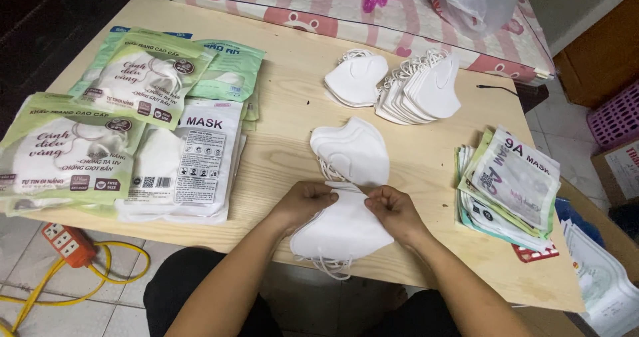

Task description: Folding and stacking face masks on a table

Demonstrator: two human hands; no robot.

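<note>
Both the left hand [307, 200] and the right hand [393, 208] pinch the top edge of a white face mask [343, 230] lying at the near edge of the wooden surface [286, 130], between the hands, with another mask stack [353, 150] just beyond.

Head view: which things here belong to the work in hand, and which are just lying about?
In hand: white face masks pinched by left hand and right hand; loose mask piles; empty pouches; filled packets.

Lying about: power strip; plastic bag; pink basket.
</note>
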